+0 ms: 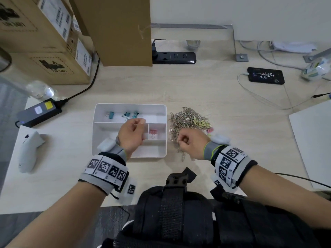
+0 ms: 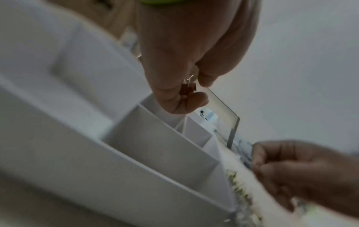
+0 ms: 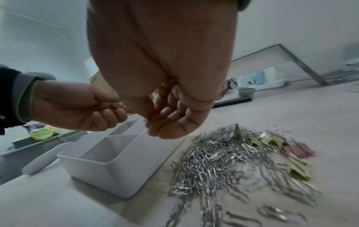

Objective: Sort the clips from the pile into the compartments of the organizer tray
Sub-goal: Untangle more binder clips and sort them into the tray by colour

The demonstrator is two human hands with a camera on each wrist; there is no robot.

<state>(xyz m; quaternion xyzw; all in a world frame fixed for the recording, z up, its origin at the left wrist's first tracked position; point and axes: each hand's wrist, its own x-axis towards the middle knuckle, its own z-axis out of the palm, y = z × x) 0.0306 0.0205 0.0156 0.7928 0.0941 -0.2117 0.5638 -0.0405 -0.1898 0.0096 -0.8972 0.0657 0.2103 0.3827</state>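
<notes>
Now I see my left hand [image 1: 133, 130] up over the white organizer tray [image 1: 100, 126] in the middle of the head picture. Its thumb and fingertips [image 2: 196, 99] pinch a small red clip [image 2: 187, 90], which shows best in the left wrist picture. The hand hangs above the middle row of boxes, close to the small box where a pink clip [image 1: 152, 133] already lies. In the long box along the top of the tray I count three blue-green clips [image 1: 128, 114].

My right hand [image 1: 189, 143] is curled up tight, just right of the tray, low over the near edge of the pile of clips [image 1: 186, 119]. I cannot tell if anything is inside it. The right wrist picture shows the fingers [image 3: 170, 113] folded into the palm.

The pile sits on the table [image 1: 223, 104], just beside the tray's right wall. It is mostly shiny silver paper clips, with some yellow clips [image 1: 201, 123] and a few pink ones [image 3: 300, 151] on its right side.
</notes>
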